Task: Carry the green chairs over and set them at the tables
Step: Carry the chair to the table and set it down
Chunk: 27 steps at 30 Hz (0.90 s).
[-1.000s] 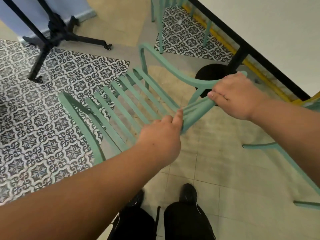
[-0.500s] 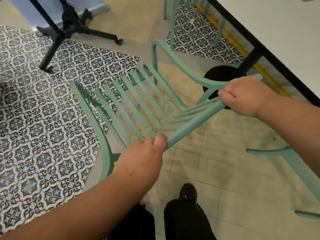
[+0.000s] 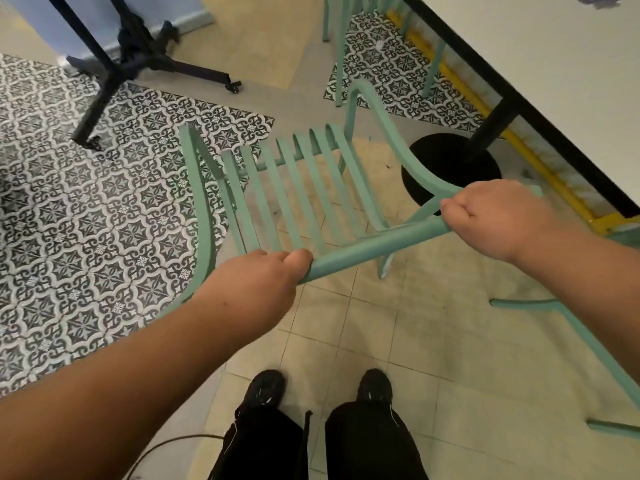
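- The left hand [image 3: 258,284] is wrapped tight around the near end of the top rail of a green chair [image 3: 304,199], thumb pressed against the bar.
- The right hand [image 3: 495,216] is clenched on the far end of that same rail, right where the curved armrest meets it.
- The chair sits between the two hands and in front of the person, its slatted back and seat running away from them, turned toward the white table [image 3: 554,64] on the right.
- The table's black post [image 3: 495,124] drops onto a round black base [image 3: 450,168] just beyond the chair's right armrest.
- A second green chair [image 3: 588,341] shows partly at the right edge, near the right forearm; another one's green legs [image 3: 341,46] stand farther off under the table.
- To the left, patterned tiles [image 3: 86,220] and a black wheeled stand [image 3: 145,60].
- Below, black shoes [image 3: 265,389] on plain beige floor.
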Tool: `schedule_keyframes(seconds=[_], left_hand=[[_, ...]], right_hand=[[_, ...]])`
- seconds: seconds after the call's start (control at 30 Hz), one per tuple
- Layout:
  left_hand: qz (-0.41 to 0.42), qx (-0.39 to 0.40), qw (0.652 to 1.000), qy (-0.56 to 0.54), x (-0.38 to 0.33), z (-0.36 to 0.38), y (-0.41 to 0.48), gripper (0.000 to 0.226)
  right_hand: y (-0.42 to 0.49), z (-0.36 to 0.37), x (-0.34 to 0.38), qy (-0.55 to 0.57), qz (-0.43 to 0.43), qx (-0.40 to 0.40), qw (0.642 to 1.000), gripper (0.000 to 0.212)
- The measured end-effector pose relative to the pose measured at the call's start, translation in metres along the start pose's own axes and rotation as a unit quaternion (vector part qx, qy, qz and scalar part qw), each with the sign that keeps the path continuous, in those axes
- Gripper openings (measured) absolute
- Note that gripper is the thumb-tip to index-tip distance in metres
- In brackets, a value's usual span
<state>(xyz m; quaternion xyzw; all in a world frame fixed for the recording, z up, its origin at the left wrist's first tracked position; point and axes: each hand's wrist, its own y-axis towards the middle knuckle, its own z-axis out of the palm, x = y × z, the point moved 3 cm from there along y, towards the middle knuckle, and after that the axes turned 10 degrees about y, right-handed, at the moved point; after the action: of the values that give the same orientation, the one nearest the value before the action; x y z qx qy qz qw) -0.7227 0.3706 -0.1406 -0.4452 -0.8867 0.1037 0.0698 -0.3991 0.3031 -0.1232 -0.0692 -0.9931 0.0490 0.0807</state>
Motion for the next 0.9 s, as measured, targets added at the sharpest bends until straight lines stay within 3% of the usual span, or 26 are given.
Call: schedule_keyframes(seconds=[0.5, 0.7, 0.83, 0.9], left_hand=[[0.109, -0.009, 0.992, 0.056, 0.044, -0.011, 0.014, 0.026], [0.115, 0.007, 0.991, 0.063, 0.054, -0.015, 0.026, 0.024], [0.115, 0.007, 0.992, 0.047, 0.056, -0.016, 0.025, 0.038], [0.092, -0.018, 0.995, 0.04, 0.055, -0.014, 0.021, 0.051]], right_hand=[[-0.031, 0.007, 0.028, 0.028, 0.094, 0.014, 0.995, 0.055], [-0.037, 0.008, 0.032, 0.043, 0.134, 0.03, 0.99, 0.062], [-0.032, -0.006, 0.024, 0.077, 0.14, 0.021, 0.987, 0.067], [-0.026, -0.015, 0.009, 0.082, 0.144, 0.003, 0.986, 0.086]])
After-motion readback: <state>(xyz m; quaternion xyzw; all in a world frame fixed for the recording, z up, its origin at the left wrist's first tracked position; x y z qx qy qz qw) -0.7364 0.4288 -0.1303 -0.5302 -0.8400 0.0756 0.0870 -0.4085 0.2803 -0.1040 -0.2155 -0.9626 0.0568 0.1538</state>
